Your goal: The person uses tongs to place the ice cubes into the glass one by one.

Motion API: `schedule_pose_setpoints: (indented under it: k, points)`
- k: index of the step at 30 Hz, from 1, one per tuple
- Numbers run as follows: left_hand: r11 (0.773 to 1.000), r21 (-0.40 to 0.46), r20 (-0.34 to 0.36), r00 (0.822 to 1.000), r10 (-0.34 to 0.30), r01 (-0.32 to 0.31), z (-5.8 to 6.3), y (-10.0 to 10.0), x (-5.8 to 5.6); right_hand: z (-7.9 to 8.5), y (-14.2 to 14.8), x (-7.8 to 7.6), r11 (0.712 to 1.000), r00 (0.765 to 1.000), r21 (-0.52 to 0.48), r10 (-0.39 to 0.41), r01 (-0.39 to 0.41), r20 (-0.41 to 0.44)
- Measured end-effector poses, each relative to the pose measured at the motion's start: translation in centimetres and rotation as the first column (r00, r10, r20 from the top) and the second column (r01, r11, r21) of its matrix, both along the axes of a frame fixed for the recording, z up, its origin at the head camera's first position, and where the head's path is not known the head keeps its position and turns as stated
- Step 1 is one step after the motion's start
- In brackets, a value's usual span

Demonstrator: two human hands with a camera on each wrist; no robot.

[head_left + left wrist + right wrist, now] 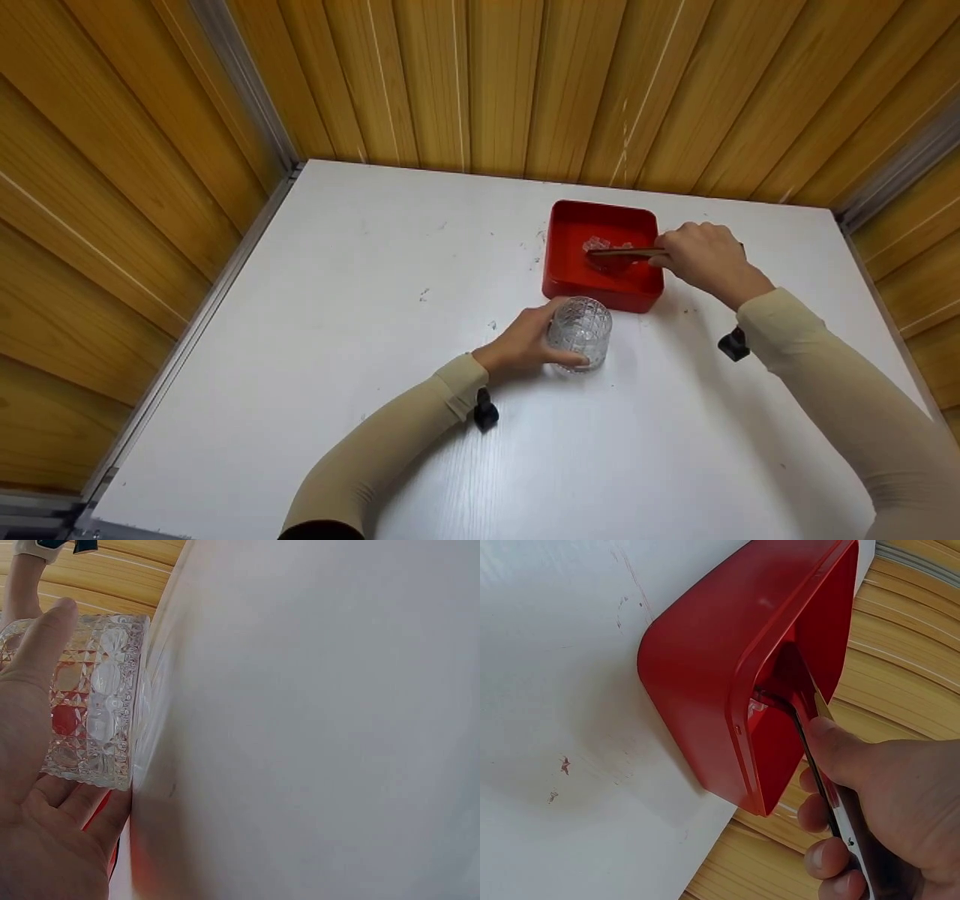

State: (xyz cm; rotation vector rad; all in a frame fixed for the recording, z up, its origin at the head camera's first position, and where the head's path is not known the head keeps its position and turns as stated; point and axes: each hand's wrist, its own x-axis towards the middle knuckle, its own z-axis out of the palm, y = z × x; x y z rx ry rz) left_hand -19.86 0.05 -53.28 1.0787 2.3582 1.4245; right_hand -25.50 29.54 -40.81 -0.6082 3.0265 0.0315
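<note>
My left hand (526, 339) grips a clear cut-glass tumbler (586, 328) from its left side, thumb in front and fingers behind. In the left wrist view the faceted glass (105, 682) stands on the white surface, with red showing through it. Just behind it sits a square red box (600, 298) with low walls. My right hand (703, 259) holds metal tongs (630, 253), whose tips reach down into the box by a small pile of clear, ice-like pieces (596, 244). From the right wrist, the tongs (821, 784) run between thumb and curled fingers; the box wall partly hides the pieces.
A white table (360, 300) spreads under everything, with small dark marks (424, 295) scattered on it. Wood-patterned panels (502, 82) rise at the back and on both sides. A black wrist device (485, 414) hangs below the left sleeve, another (733, 345) below the right.
</note>
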Motion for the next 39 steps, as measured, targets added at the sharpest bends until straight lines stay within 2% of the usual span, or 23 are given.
schedule_pose_setpoints:
  k: [8, 19, 28, 39]
  points:
    - [1.0, -0.011, -0.003, 1.0, 0.007, -0.007, 0.0, -0.1, -0.1, 0.1, -0.1, 0.0, 1.0, 1.0, -0.011, -0.008, 0.008, 0.007]
    - [1.0, -0.011, 0.061, 0.998, 0.013, -0.012, 0.0, 0.1, 0.0, 0.5, 0.4, 0.5, 0.999, 0.999, -0.039, 0.03, -0.031, -0.043]
    - [1.0, -0.01, 0.061, 0.998, 0.011, -0.01, 0.0, 0.1, -0.1, 1.6, 0.8, 1.6, 0.996, 0.996, -0.077, 0.031, -0.037, -0.078]
    - [1.0, -0.003, 0.076, 0.997, 0.014, -0.014, -0.1, 0.1, -0.1, 2.0, 1.2, 3.2, 0.995, 0.994, -0.092, 0.013, -0.023, -0.111]
